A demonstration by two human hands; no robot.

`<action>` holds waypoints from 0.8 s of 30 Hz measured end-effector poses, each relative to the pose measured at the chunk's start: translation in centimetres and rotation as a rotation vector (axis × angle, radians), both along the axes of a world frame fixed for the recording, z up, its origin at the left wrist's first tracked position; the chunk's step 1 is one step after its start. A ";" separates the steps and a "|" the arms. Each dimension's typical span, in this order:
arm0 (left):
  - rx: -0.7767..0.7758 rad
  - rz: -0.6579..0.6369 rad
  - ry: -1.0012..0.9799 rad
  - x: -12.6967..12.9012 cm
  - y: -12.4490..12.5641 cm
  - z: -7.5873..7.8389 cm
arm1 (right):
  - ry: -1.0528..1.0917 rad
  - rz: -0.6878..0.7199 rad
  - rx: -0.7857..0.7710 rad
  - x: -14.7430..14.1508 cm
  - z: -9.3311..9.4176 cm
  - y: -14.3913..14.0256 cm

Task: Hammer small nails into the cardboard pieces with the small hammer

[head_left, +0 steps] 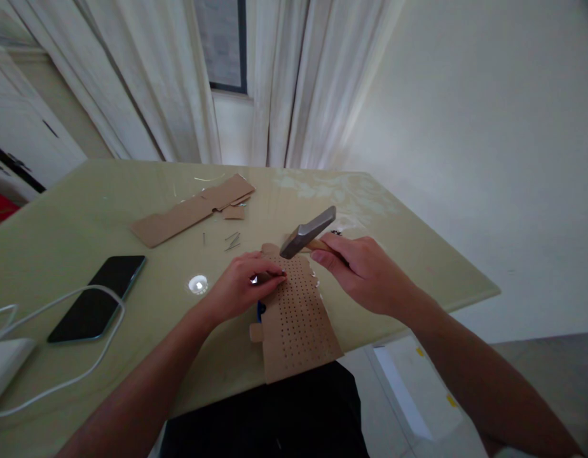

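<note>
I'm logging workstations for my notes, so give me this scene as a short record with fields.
left hand: fingertips together at the perforated cardboard; anything pinched there is too small to identify
right hand: gripping the hammer by its handle
hammer head: appears raised above the cardboard's far end
nails: several, loose on the table
phone: left of the left hand, white cable across it

This looks like a room in a home; long off-white fabric curtains point(145, 70) flank a dark-framed rectangular window point(222, 44); a white panelled wooden cabinet point(27, 114) stands left; a black flat smartphone point(84, 315) lies on the glossy pale-green table point(107, 197).
</note>
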State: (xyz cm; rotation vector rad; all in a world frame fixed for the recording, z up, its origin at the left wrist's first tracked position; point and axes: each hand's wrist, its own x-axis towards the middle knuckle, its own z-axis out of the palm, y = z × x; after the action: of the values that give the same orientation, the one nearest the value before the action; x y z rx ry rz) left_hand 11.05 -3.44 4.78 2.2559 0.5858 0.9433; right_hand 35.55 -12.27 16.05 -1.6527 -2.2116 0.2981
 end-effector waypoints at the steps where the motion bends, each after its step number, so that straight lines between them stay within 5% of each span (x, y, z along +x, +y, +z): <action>1: -0.001 -0.005 0.004 0.0 0.0 0.0 | -0.031 0.006 -0.015 -0.1 -0.2 0.0; 5: -0.005 -0.009 0.022 0.1 -0.1 0.0 | -0.174 -0.004 -0.048 -0.1 -0.4 -0.1; 11: -0.026 -0.004 0.001 0.1 -0.1 -0.2 | -0.010 -0.013 0.032 -0.1 0.4 -0.4; 17: -0.049 -0.028 0.013 0.2 -0.2 -0.1 | -0.209 -0.008 -0.067 -0.7 -0.7 -0.6; 24: -0.071 -0.011 0.002 0.3 -0.1 -0.3 | -0.142 -0.053 -0.068 -0.8 -0.4 -0.7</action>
State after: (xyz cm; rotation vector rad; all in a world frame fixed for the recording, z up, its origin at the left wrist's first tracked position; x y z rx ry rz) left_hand 11.30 -3.55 4.52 2.1956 0.5985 0.9010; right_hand 34.80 -13.02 15.68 -1.8177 -2.2778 0.2521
